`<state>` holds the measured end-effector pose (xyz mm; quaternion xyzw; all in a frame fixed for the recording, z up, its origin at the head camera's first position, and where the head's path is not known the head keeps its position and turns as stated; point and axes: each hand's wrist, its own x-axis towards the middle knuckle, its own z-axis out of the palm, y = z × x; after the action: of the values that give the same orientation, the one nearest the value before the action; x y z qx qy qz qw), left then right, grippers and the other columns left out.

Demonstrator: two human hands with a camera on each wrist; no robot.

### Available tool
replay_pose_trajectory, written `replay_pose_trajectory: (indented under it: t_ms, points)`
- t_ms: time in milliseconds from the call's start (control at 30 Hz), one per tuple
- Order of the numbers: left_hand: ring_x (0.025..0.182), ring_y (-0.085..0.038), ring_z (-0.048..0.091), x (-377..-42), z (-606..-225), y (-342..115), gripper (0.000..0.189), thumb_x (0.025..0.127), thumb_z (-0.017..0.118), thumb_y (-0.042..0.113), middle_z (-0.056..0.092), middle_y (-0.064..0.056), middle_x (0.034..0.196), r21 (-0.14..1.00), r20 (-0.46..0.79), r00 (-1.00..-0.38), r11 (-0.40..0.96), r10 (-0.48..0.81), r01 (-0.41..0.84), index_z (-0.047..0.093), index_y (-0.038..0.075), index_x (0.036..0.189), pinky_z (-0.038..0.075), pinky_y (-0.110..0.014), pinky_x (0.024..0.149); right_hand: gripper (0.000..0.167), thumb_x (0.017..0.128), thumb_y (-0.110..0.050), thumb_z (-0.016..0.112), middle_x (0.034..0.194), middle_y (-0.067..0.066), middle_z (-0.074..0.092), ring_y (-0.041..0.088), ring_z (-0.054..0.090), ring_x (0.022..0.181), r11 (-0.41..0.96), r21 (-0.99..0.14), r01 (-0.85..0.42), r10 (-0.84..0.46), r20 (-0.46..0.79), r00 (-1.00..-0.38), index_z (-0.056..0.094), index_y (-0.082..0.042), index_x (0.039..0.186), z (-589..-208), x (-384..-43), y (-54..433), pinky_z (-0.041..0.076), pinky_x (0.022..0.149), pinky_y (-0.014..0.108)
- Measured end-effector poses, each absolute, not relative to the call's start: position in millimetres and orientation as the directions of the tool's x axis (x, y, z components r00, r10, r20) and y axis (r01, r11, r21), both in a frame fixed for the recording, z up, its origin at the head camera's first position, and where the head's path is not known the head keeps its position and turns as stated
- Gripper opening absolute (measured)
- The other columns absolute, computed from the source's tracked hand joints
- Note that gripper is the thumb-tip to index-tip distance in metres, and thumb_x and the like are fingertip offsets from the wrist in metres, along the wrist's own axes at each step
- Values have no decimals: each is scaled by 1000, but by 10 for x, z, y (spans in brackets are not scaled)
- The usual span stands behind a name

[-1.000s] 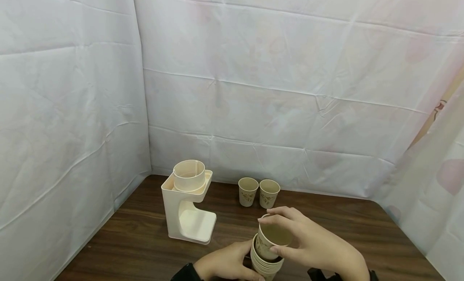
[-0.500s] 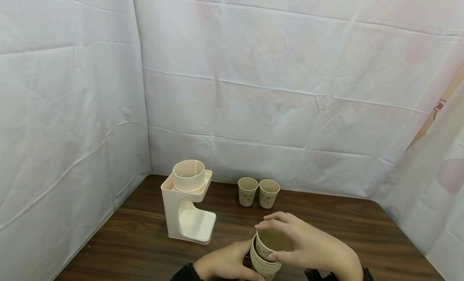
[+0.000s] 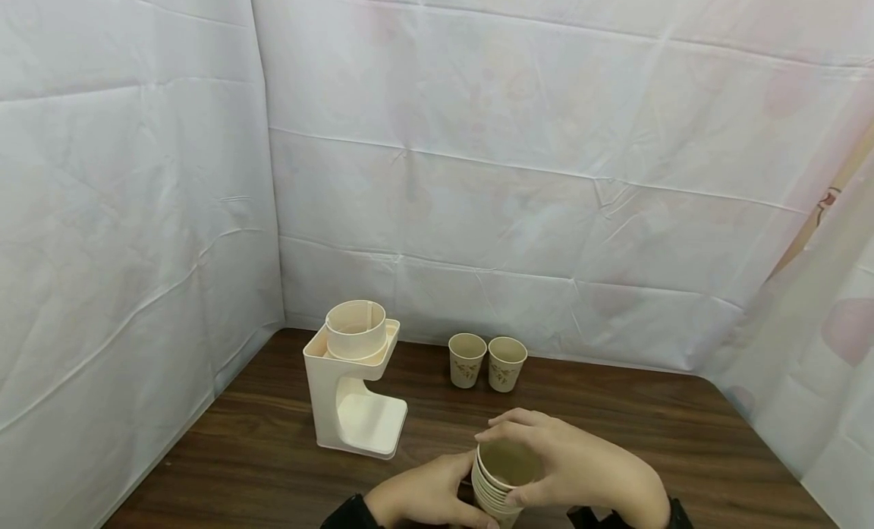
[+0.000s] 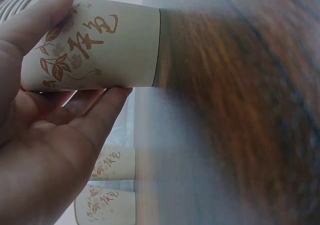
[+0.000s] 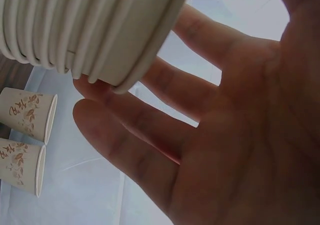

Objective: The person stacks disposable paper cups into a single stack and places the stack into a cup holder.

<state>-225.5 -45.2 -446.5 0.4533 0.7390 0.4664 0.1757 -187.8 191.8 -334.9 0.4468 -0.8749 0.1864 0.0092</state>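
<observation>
A stack of nested beige paper cups [image 3: 488, 500] stands upright on the table at the near edge of the head view. My left hand [image 3: 429, 489] grips it low, thumb on the near side; in the left wrist view the lowest cup [image 4: 120, 50] shows a brown leaf print and touches the wood. Over the top cup [image 3: 507, 462] my right hand [image 3: 580, 464] arches, its thumb and fingers holding that cup near the rim. This top cup sits down in the stack, with its rim a little above the rims below in the right wrist view.
Two matching paper cups, a left one [image 3: 467, 362] and a right one [image 3: 506, 364], stand side by side toward the back. A cream C-shaped stand [image 3: 324, 407] with a round holder [image 3: 356, 332] on top is at the left. White cloth [image 3: 478, 210] hangs behind the wooden table [image 3: 259, 445].
My right hand has moved down and slightly left, pushing the top cup from sticking well out of the stack to nested deep in it. My left hand has stayed put.
</observation>
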Motion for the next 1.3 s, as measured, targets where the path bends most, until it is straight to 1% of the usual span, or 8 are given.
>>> replay_pose_trajectory:
  t_ms: [233, 333, 533, 667, 867, 1033, 1167, 1300]
  points:
    - [115, -1, 55, -2266, -4476, -445, 63, 90, 79, 24, 59, 13, 127, 859, 164, -519, 138, 839, 493, 44, 17, 142, 45, -25, 98, 58, 87, -43, 78, 138, -9, 52, 16, 55, 124, 543, -318, -777, -773, 172, -610, 55, -33, 139, -3359, -1873, 1923, 51, 95, 37]
    - [115, -2, 55, -2272, -4477, -441, 62, 90, 78, 23, 59, 12, 127, 866, 159, -514, 131, 843, 483, 44, 15, 142, 45, -24, 98, 57, 87, -45, 77, 137, -9, 52, 16, 55, 123, 541, -321, -778, -775, 171, -609, 56, -31, 138, -3355, -1868, 1929, 51, 94, 37]
    - [115, -1, 56, -2278, -4470, -437, 62, 90, 78, 23, 59, 12, 127, 867, 157, -514, 132, 843, 481, 45, 15, 142, 45, -24, 97, 59, 86, -42, 79, 136, -10, 52, 15, 55, 122, 527, -314, -790, -784, 178, -595, 55, -30, 139, -3358, -1881, 1930, 51, 94, 37]
    - [115, -1, 55, -2275, -4473, -439, 61, 90, 78, 24, 59, 13, 127, 854, 164, -515, 140, 841, 501, 45, 16, 141, 46, -24, 97, 62, 85, -39, 81, 135, -13, 52, 13, 54, 122, 544, -337, -769, -771, 162, -616, 53, -33, 140, -3363, -1889, 1928, 50, 95, 36]
    - [117, -1, 54, -2277, -4475, -447, 62, 91, 78, 24, 58, 13, 129, 852, 170, -506, 132, 845, 507, 44, 17, 142, 44, -25, 99, 63, 84, -39, 81, 137, -11, 52, 16, 54, 124, 560, -347, -752, -761, 145, -633, 53, -34, 140, -3360, -1886, 1925, 50, 96, 38]
    - [115, -1, 55, -2274, -4478, -446, 60, 90, 78, 24, 60, 12, 127, 835, 193, -499, 125, 845, 536, 45, 16, 140, 46, -24, 97, 62, 85, -40, 80, 138, -11, 52, 17, 54, 125, 568, -344, -748, -755, 142, -640, 52, -35, 140, -3358, -1872, 1925, 50, 96, 38]
    - [115, -1, 55, -2273, -4480, -443, 59, 91, 78, 23, 60, 11, 127, 829, 204, -495, 120, 845, 546, 46, 16, 139, 46, -24, 97, 61, 85, -40, 80, 137, -11, 52, 16, 54, 123, 567, -346, -747, -755, 143, -639, 54, -32, 140, -3349, -1869, 1930, 51, 94, 37]
    - [115, -1, 55, -2277, -4486, -447, 57, 91, 78, 23, 60, 12, 126, 823, 211, -496, 121, 842, 555, 46, 17, 138, 46, -24, 97, 60, 86, -38, 80, 135, -12, 54, 12, 56, 118, 539, -373, -755, -765, 157, -624, 55, -27, 139, -3340, -1878, 1950, 51, 90, 33]
